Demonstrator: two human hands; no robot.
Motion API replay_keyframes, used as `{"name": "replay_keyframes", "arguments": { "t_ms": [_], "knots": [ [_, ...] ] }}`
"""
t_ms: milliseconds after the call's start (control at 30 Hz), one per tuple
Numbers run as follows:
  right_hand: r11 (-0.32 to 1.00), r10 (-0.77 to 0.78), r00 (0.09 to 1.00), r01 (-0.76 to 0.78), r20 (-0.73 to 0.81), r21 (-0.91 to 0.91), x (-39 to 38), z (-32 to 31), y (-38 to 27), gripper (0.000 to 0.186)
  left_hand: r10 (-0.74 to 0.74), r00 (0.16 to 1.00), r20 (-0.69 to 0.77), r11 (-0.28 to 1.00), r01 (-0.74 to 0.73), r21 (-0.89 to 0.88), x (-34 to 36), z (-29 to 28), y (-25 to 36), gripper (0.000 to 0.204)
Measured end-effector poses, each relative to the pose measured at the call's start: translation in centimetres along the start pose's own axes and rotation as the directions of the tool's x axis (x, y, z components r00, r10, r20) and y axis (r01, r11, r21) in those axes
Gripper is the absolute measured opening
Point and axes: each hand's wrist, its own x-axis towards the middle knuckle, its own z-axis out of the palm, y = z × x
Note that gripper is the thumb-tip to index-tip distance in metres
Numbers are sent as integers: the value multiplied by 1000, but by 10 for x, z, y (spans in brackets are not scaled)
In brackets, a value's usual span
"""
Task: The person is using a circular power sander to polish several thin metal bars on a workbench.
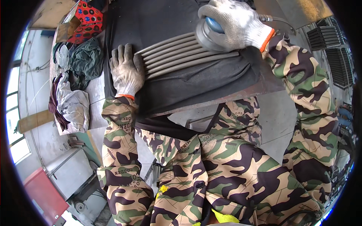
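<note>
My right hand (pixel 235 22), in a white work glove with an orange cuff, grips a round sander (pixel 209 34) with a blue top. Its disc rests on the right end of several grey metal rods (pixel 177 56) lying side by side on a dark mat (pixel 188 83). My left hand (pixel 126 69), in a dirty grey glove, presses flat on the left ends of the rods. Both arms wear camouflage sleeves.
The mat covers a metal workbench (pixel 269 84). Crumpled rags and cloths (pixel 77 64) lie on the bench to the left, with a red patterned bag (pixel 86 20) behind them. Black ribbed parts (pixel 335 56) are stacked at the right. A red box (pixel 43 194) stands on the floor at lower left.
</note>
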Motion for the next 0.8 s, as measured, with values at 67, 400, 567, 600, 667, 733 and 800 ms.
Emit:
{"name": "replay_keyframes", "arguments": {
  "t_ms": [67,400,567,600,667,733,800],
  "knots": [
    [1000,29,997,-30,65,9,0,-3,-10,35,-23,1000,2,999,23,-28,-1,1,-1,49],
    [998,-51,999,51,13,-41,-22,2,-5,40,13,1000,0,985,-12,-172,-12,-5,0,51],
    [999,9,1000,-7,22,-52,-24,3,14,40,-37,999,38,983,43,-177,-1,-4,-3,47],
    [998,4,1000,-3,20,-57,-25,2,12,40,-40,999,32,983,45,-177,1,-4,-6,47],
    [1000,-29,1000,29,5,0,-30,6,-1,37,-27,1000,12,991,28,-132,0,-8,-12,49],
    [999,-26,999,27,35,-17,-30,3,-11,38,-12,1000,-13,994,10,-112,2,-1,-7,49],
    [998,20,999,-18,37,-58,-23,2,-10,38,16,999,-48,996,-20,-89,7,3,2,49]
  ]
}}
